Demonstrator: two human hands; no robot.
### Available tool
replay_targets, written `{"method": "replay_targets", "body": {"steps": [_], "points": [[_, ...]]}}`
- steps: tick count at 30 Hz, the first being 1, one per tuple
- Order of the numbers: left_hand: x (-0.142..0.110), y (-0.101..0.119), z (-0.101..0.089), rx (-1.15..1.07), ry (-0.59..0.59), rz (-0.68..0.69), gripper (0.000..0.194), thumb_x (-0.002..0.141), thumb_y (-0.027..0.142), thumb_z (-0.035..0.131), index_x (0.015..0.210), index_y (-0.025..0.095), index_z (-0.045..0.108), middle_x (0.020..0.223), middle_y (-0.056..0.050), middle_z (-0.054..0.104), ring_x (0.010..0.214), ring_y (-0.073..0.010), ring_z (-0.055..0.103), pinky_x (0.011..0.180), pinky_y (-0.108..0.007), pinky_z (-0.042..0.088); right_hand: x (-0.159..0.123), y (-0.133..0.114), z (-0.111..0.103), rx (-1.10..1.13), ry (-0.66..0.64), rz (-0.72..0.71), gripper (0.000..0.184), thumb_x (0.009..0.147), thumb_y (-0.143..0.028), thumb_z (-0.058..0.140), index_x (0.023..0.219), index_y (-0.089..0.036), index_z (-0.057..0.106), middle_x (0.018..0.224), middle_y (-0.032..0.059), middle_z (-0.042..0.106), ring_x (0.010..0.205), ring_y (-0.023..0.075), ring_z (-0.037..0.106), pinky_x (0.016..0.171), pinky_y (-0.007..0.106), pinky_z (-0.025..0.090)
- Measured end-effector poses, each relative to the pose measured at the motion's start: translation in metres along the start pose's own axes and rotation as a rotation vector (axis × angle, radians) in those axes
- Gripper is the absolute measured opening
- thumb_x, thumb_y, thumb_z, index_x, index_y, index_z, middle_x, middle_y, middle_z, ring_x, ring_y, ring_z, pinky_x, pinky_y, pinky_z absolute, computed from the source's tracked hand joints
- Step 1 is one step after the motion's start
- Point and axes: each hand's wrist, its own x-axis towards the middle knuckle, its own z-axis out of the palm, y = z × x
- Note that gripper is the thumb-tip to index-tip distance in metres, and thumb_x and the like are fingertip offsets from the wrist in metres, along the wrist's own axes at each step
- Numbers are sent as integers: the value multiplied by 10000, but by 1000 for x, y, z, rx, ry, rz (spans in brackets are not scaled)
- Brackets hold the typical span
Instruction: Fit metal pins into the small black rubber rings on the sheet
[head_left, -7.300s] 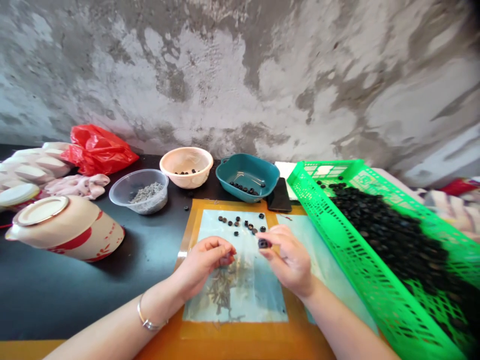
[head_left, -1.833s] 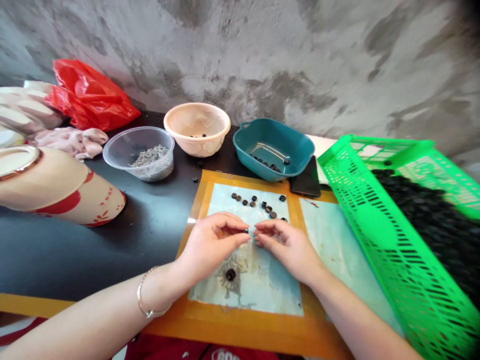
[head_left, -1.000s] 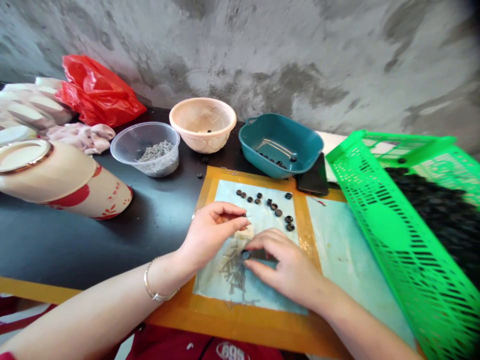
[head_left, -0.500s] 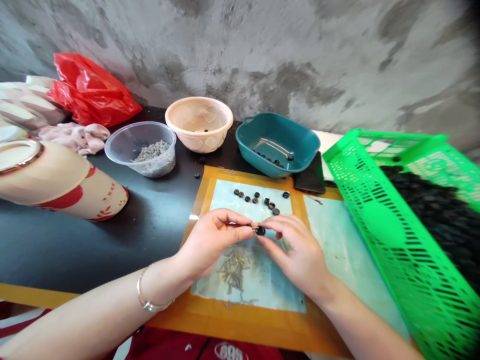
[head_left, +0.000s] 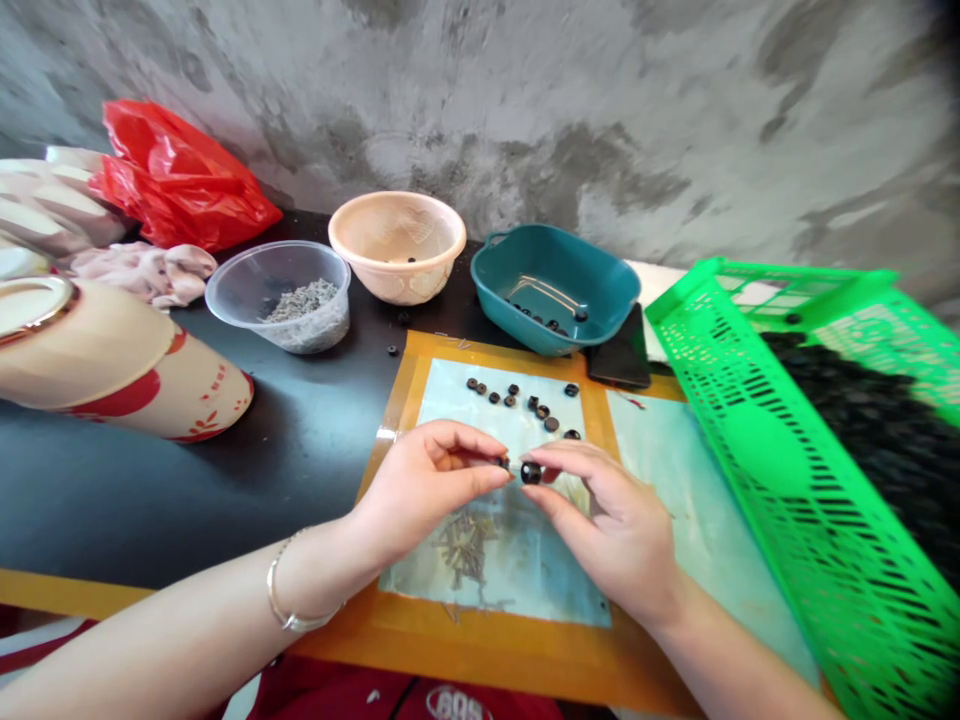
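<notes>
Between the thumb and fingertips of my right hand (head_left: 611, 520) is a small black round part (head_left: 531, 473). My left hand (head_left: 427, 480) pinches another tiny dark piece (head_left: 504, 463), mostly covered by its fingertips. A narrow gap separates the two pieces. Both hands are over a light blue sheet (head_left: 555, 590) edged with brown tape. Behind them several small black round parts (head_left: 551, 425) lie scattered on the sheet. Below my left hand is a loose pile of thin metal pins (head_left: 466, 545).
A green perforated crate (head_left: 765, 440) heaped with black parts (head_left: 862, 430) stands at the right. Along the wall are a teal basin (head_left: 517, 310), a pink bowl (head_left: 397, 280) and a clear tub (head_left: 232, 305) of grey metal bits. A cream tumbler (head_left: 187, 370) and red bag (head_left: 187, 180) are left.
The fingertips have drawn slightly apart, my right hand shifting a little right and down with the black round part. A dark piece now shows at my left fingertips.
</notes>
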Motion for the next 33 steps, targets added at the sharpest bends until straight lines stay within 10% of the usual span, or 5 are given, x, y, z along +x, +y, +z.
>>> {"method": "replay_targets", "body": {"steps": [33], "points": [[-4,2,4,134,-52,54,98,618,207,816,670,173,741,713,-33,718,682,-156,643,678,-277,527,2,-3,-2,80,-68,-95,221,844,-209,697,1059,-251,667,823,20,720,753,182,682,680,326,560]]}}
